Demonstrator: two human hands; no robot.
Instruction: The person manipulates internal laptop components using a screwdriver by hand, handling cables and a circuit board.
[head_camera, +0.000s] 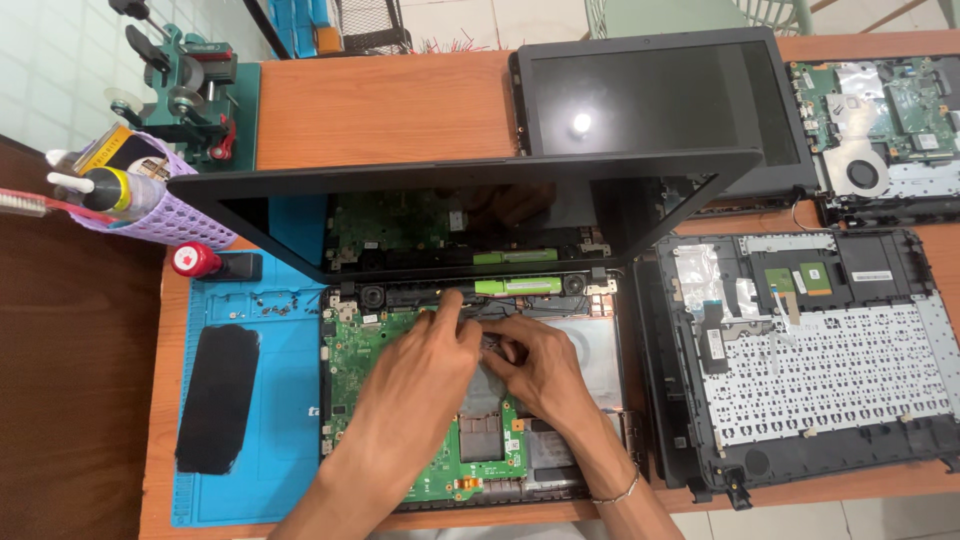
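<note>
Both hands work inside the opened laptop (440, 250) on the blue mat (285, 400). Left hand (425, 365) lies curled over the green board (370, 350), fingertips pinching near the hinge bar; what they grip cannot be told. Right hand (535, 365) is bent, fingers pressed to a dark part beside the left. Its keyboard cover (810, 360) lies to the right.

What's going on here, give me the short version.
A person has an opened laptop on a blue work mat, its green circuit board bare. Both hands are inside it near the hinge: the left hand and the right hand meet over dark cables. The screen stands tilted up. A removed keyboard cover lies face down at the right.
</note>
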